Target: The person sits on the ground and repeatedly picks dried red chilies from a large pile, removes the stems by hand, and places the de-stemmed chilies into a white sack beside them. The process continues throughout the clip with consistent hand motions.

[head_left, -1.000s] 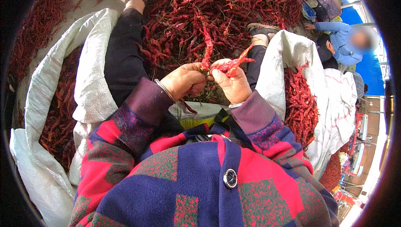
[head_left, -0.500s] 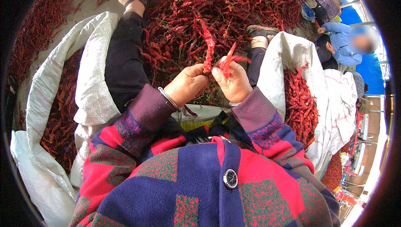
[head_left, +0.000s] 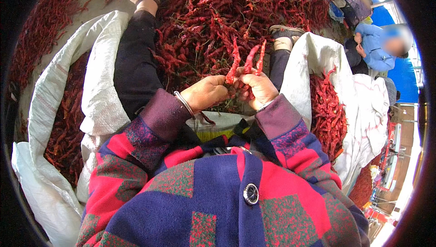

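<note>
Close together in front of my lap, both hands are closed around dried red chilies. My left hand (head_left: 204,93) pinches the lower end of one wrinkled chili (head_left: 235,59) between thumb and fingers, its tip pointing up and away. Two more chilies, a thicker one (head_left: 250,59) and a slim one (head_left: 260,57), rise from my right hand (head_left: 259,88), with the thumb across their lower ends. The fingers of the right hand curl over more red below, partly hidden. Beyond the hands spreads a large heap of dried chilies (head_left: 204,24) between my feet.
A white woven sack (head_left: 102,97) with chilies inside stands open at my left. Another open white sack (head_left: 297,67) at my right holds brighter red chilies (head_left: 327,115). A person in blue (head_left: 374,42) sits at the far right. More chilies lie at the far left (head_left: 50,15).
The chili at my left hand now reaches less far up than the long one seen before. The chilies in my right hand, earlier blurred and slanting right, now stand upright side by side.
</note>
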Demonstrator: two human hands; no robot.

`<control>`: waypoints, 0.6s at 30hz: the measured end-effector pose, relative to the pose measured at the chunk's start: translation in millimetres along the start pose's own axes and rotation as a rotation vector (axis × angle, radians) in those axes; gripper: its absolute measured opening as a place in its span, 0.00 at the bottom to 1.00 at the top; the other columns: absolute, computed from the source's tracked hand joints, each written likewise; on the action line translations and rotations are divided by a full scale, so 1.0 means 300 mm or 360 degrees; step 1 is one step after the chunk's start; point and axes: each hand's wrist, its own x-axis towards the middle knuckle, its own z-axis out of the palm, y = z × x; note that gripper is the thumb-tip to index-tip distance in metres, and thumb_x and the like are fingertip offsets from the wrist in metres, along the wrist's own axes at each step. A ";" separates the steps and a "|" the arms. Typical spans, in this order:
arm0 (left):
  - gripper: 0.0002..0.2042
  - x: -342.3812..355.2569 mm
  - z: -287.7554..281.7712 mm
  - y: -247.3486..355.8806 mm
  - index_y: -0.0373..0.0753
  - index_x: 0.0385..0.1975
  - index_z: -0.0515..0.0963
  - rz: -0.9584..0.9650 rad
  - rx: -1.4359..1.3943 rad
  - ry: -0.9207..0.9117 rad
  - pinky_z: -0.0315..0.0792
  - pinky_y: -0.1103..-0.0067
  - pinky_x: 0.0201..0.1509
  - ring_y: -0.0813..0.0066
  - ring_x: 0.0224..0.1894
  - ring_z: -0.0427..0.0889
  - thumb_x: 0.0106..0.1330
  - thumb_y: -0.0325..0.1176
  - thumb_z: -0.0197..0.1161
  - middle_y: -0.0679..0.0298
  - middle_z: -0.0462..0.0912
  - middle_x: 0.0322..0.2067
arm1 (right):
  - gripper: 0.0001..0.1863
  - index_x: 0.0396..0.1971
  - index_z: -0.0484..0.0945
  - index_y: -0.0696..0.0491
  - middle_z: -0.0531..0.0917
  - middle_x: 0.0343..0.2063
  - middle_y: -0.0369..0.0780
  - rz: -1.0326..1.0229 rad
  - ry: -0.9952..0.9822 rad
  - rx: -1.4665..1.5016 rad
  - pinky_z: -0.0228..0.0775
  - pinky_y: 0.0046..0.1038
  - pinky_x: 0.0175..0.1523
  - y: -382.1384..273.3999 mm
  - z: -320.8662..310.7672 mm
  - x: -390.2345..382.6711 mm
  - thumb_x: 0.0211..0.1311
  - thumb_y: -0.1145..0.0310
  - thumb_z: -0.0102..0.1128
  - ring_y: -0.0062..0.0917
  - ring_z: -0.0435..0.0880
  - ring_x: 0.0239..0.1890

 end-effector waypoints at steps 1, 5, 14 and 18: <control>0.13 0.006 -0.006 -0.015 0.36 0.38 0.67 -0.0019 0.0048 -0.0037 0.56 0.89 0.20 0.88 0.19 0.60 0.51 0.25 0.45 0.75 0.64 0.18 | 0.08 0.29 0.72 0.51 0.75 0.22 0.33 -0.0035 -0.0043 -0.0086 0.53 0.11 0.14 -0.001 0.012 -0.009 0.48 0.72 0.44 0.13 0.67 0.16; 0.13 0.039 -0.037 -0.070 0.34 0.40 0.65 0.0029 0.0324 -0.0167 0.58 0.87 0.20 0.87 0.20 0.62 0.53 0.26 0.45 0.74 0.64 0.18 | 0.05 0.25 0.72 0.53 0.73 0.21 0.28 -0.0527 -0.0156 -0.0522 0.61 0.15 0.28 0.023 0.014 -0.003 0.45 0.73 0.52 0.12 0.69 0.24; 0.07 0.038 -0.024 0.241 0.32 0.25 0.69 0.0474 0.1219 0.0293 0.65 0.76 0.26 0.71 0.20 0.72 0.49 0.28 0.47 0.53 0.72 0.17 | 0.08 0.26 0.68 0.56 0.72 0.18 0.33 -0.1626 0.0014 -0.1029 0.62 0.20 0.30 -0.142 0.090 -0.007 0.47 0.70 0.56 0.15 0.68 0.23; 0.07 0.041 0.026 0.225 0.31 0.24 0.70 0.0700 0.1198 0.0347 0.65 0.76 0.26 0.70 0.20 0.72 0.48 0.26 0.47 0.51 0.71 0.16 | 0.10 0.24 0.67 0.56 0.71 0.17 0.36 -0.1702 0.0034 -0.1034 0.62 0.20 0.29 -0.137 0.063 -0.044 0.47 0.67 0.56 0.16 0.68 0.22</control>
